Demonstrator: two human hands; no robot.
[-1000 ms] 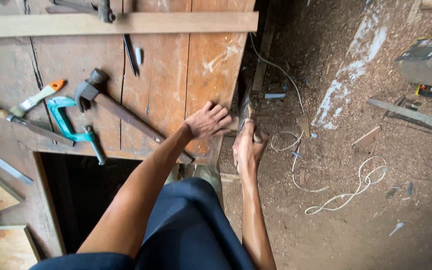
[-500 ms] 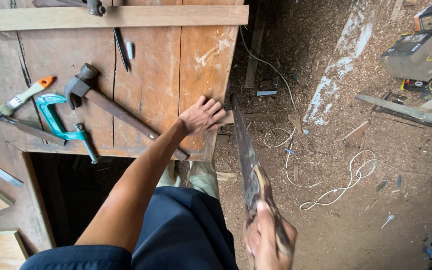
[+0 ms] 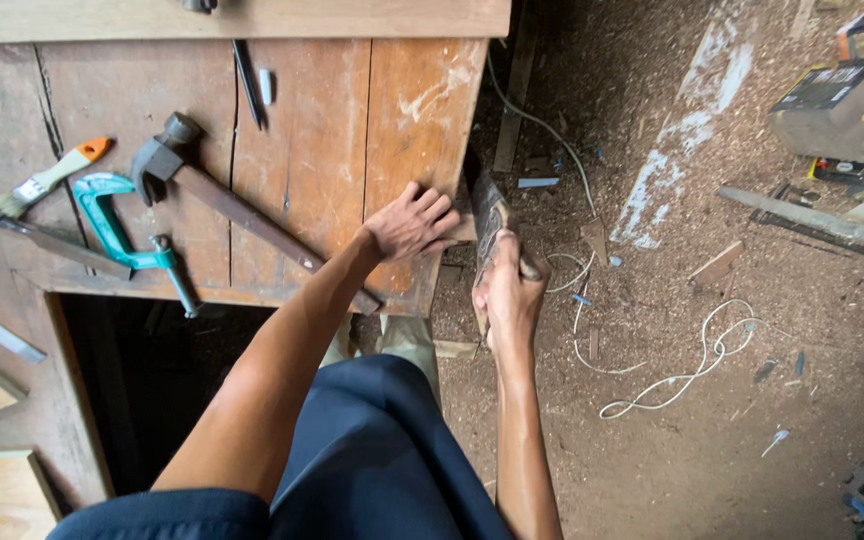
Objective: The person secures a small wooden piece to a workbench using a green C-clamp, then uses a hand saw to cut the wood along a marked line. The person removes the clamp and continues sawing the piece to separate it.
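Right at the workbench's [image 3: 302,150] front corner, the left hand [image 3: 414,222] lies flat, fingers spread on the wooden top. Just beside it, past the bench edge, the right hand [image 3: 508,292] is closed around the handle of a handsaw [image 3: 489,215], whose blade runs straight away from the person along that edge. A hammer [image 3: 242,215], a green clamp [image 3: 122,232] and a paintbrush [image 3: 47,180] lie further left. No container shows contents.

On the desk: one dark steel hammer with a brown handle [image 3: 252,215], one teal metal clamp [image 3: 127,232], one orange-tipped paintbrush [image 3: 50,178], perhaps two pencils [image 3: 247,82] at its far edge.
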